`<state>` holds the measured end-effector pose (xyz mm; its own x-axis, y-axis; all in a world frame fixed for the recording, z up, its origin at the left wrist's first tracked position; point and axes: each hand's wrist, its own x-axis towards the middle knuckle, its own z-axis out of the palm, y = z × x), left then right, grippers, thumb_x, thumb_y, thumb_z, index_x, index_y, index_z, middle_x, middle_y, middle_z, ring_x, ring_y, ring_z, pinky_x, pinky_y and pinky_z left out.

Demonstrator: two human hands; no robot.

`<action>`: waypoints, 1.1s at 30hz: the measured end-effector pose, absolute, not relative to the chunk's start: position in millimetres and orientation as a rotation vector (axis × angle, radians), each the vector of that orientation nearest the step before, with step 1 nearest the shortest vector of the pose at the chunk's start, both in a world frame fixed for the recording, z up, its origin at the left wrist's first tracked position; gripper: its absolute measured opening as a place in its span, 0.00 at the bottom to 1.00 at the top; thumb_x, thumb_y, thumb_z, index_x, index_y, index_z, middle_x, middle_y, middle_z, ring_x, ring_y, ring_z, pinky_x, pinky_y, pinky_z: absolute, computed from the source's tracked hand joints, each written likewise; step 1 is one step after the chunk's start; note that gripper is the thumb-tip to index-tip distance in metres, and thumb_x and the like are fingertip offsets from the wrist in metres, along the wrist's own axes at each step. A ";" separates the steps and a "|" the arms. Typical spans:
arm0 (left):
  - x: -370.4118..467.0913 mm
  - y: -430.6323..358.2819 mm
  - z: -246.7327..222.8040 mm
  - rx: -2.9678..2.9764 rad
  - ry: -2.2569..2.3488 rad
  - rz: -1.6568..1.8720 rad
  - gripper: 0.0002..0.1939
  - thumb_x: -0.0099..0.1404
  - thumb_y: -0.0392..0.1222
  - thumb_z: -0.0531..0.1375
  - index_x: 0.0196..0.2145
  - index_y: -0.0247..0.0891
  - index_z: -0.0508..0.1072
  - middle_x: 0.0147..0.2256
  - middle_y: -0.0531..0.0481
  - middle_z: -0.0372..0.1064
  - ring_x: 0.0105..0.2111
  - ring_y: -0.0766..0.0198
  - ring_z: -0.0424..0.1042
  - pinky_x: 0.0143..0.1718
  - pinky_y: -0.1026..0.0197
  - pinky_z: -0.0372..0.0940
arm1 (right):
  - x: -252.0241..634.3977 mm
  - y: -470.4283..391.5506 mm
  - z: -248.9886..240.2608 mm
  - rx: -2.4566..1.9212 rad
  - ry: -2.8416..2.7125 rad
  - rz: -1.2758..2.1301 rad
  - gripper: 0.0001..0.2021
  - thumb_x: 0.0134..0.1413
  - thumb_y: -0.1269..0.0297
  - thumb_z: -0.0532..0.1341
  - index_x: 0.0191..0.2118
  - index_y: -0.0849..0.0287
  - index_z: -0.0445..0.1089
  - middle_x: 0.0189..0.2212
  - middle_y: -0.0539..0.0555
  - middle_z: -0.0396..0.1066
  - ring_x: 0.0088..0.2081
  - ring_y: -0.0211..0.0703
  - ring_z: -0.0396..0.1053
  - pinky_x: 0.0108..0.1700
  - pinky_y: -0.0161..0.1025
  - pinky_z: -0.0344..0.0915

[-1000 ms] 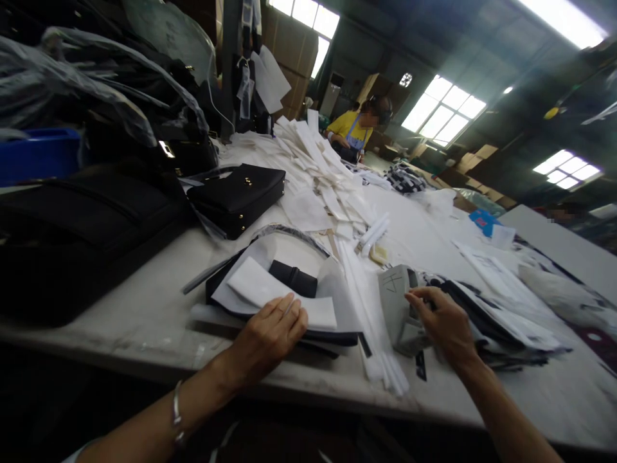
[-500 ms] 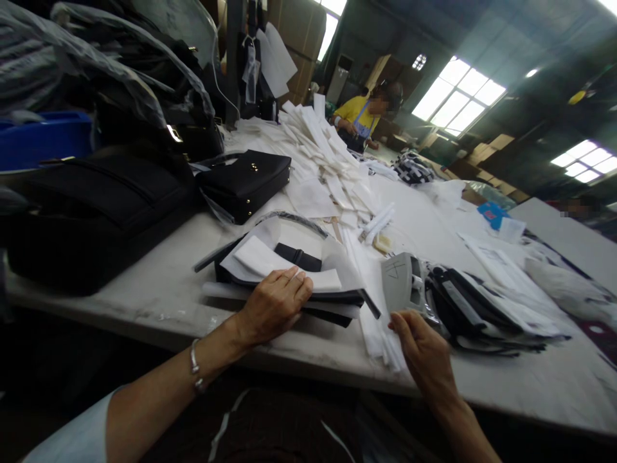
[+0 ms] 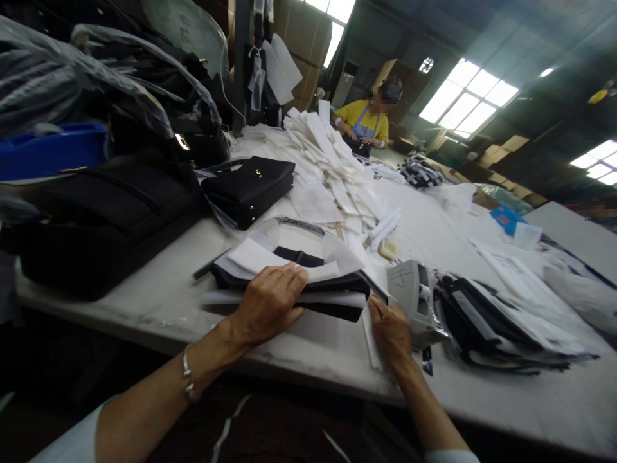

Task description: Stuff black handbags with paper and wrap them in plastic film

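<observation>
A black handbag (image 3: 337, 310) lies on the table in front of me, with white padding sheets (image 3: 255, 255) and a dark strap showing at its top. My left hand (image 3: 272, 297) is closed over the near edge, its fingers on the padding and the thumb below. At the bag's right end, my right hand (image 3: 391, 326) has its fingers bent around the corner beside a dark edge strip; part of those fingers is hidden. A plastic-wrapped handle (image 3: 299, 224) arches behind the padding.
Finished-looking black bags (image 3: 250, 190) stand at the left by a blue bin (image 3: 53, 153). White strips (image 3: 328, 154) are heaped behind. A grey box-shaped device (image 3: 405, 289) and stacked black bag pieces (image 3: 482, 321) sit right. A person in yellow (image 3: 359, 116) works across the table (image 3: 434, 222).
My right hand has moved left from beside the grey device to the bag's right end. The bag's near side has tipped up a little, under my left hand, which stays on the edge.
</observation>
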<state>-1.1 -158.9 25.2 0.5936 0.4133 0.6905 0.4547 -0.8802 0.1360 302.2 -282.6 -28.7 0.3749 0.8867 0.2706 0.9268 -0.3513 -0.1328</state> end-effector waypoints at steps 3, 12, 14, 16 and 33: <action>0.3 -157.3 24.7 -2.739 -0.745 -1.167 0.23 0.56 0.35 0.61 0.50 0.31 0.65 0.46 0.36 0.73 0.46 0.48 0.73 0.47 0.50 0.68 | 301.5 -287.3 -23.7 -2.298 -1.527 -0.191 0.21 0.63 0.53 0.51 0.43 0.61 0.77 0.43 0.62 0.76 0.46 0.54 0.72 0.50 0.51 0.66; 3.6 -154.4 29.1 -2.711 -0.801 -1.142 0.24 0.54 0.36 0.61 0.49 0.33 0.65 0.45 0.38 0.74 0.45 0.49 0.74 0.46 0.50 0.69 | 258.0 -288.0 -0.3 -2.092 -1.441 0.136 0.12 0.58 0.54 0.59 0.37 0.54 0.77 0.40 0.55 0.77 0.42 0.51 0.74 0.41 0.43 0.67; 5.9 -153.8 29.1 -2.702 -0.803 -1.135 0.23 0.54 0.37 0.61 0.48 0.34 0.65 0.44 0.37 0.74 0.44 0.49 0.74 0.45 0.50 0.69 | 238.0 -286.2 2.1 -2.116 -1.526 0.245 0.10 0.58 0.59 0.59 0.39 0.54 0.77 0.39 0.55 0.77 0.42 0.51 0.73 0.43 0.44 0.67; 8.4 -154.3 28.1 -2.713 -0.792 -1.116 0.23 0.55 0.38 0.61 0.49 0.34 0.64 0.44 0.37 0.73 0.45 0.48 0.74 0.45 0.50 0.68 | 218.4 -284.8 4.8 -2.116 -1.629 0.337 0.09 0.58 0.64 0.59 0.39 0.55 0.77 0.40 0.55 0.77 0.44 0.51 0.73 0.47 0.45 0.66; 16.6 -161.9 14.8 -2.851 -0.714 -0.877 0.24 0.59 0.39 0.62 0.52 0.32 0.63 0.48 0.37 0.71 0.52 0.47 0.70 0.53 0.49 0.63 | 196.3 -302.1 -2.2 -1.828 -1.959 0.312 0.08 0.61 0.68 0.58 0.40 0.55 0.75 0.37 0.55 0.75 0.41 0.48 0.71 0.45 0.45 0.67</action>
<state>16.6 -161.9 14.8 0.7284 0.4108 0.5483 0.4535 -0.8890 0.0635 196.3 -302.1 -2.2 -0.0289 0.9862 0.1630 0.8868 0.1006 -0.4511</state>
